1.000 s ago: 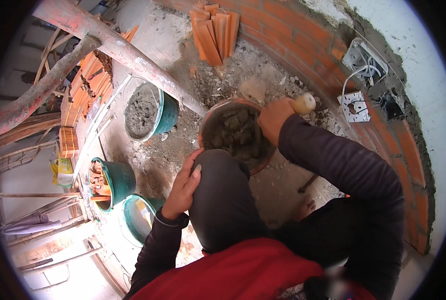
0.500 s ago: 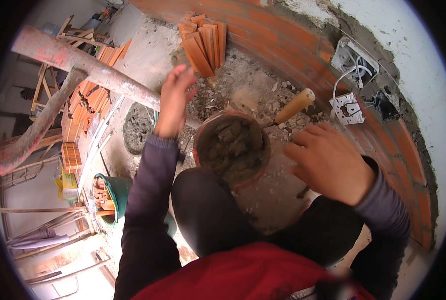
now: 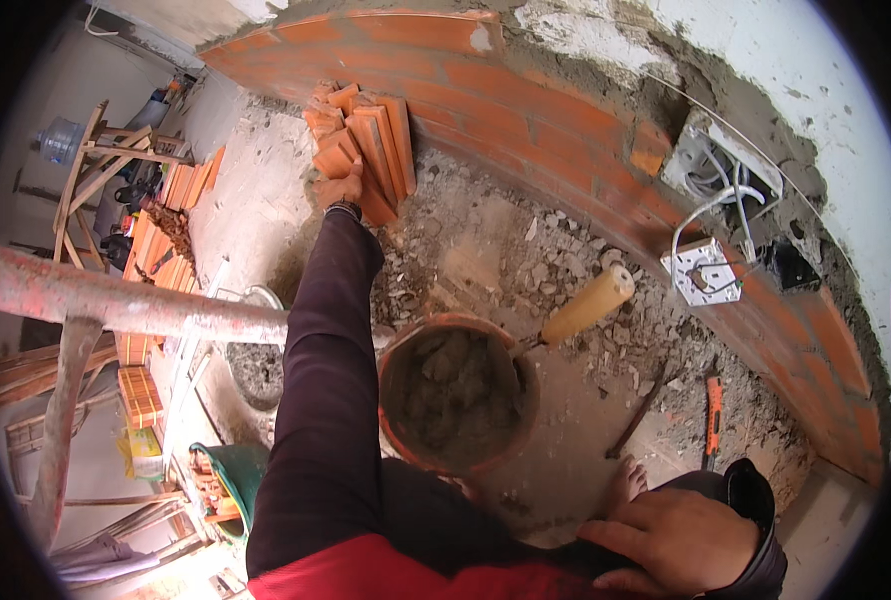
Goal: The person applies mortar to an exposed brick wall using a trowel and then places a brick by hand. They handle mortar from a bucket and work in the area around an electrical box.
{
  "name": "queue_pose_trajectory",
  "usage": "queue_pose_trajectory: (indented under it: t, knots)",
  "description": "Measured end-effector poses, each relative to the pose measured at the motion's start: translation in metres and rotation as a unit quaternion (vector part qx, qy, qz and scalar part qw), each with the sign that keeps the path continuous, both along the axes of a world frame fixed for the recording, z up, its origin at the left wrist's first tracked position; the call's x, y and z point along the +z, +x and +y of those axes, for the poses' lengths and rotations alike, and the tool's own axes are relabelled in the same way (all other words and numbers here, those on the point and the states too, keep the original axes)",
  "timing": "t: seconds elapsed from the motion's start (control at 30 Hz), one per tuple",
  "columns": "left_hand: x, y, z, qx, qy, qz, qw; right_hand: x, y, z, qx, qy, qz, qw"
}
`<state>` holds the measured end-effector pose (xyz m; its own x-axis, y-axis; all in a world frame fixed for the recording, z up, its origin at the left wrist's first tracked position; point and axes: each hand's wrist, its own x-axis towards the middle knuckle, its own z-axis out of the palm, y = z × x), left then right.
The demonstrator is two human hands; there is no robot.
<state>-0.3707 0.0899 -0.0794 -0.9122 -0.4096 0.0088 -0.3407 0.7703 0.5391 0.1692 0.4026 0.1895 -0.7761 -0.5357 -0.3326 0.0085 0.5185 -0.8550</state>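
Note:
My left arm stretches far forward and my left hand (image 3: 341,187) grips an orange brick in the stack of bricks (image 3: 366,150) leaning by the brick wall (image 3: 526,110). My right hand (image 3: 681,540) rests flat on my dark-trousered knee at the lower right, fingers spread, holding nothing. Between my arms stands an orange bucket (image 3: 396,400) of grey mortar, with a trowel's wooden handle (image 3: 588,305) sticking out over its right rim.
A white electrical box (image 3: 704,270) with loose wires hangs from a wall opening. An orange-handled tool (image 3: 713,405) lies on the rubble-strewn platform. A rusty scaffold pipe (image 3: 116,305) crosses at left; below are buckets (image 3: 251,370), brick stacks (image 3: 144,395) and timber.
My left hand went from my knee up and forward to the brick stack. My right hand left the trowel handle and came down onto my knee.

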Motion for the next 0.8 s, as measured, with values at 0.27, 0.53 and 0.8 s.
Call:
queue_pose_trajectory:
  t: [0.27,0.53,0.8]
  knots:
    - [-0.010,0.018,0.011,0.033,-0.054,0.128,0.990,-0.002,-0.022,-0.004,0.048,0.024,-0.023,0.998]
    - [0.100,0.100,0.062,-0.220,0.393,0.323,0.832,-0.013,-0.008,-0.006,0.041,-0.015,0.069,0.997]
    - [0.286,0.230,0.094,-0.522,0.696,0.075,0.488,-0.009,0.007,0.009,-0.216,-0.099,0.360,0.902]
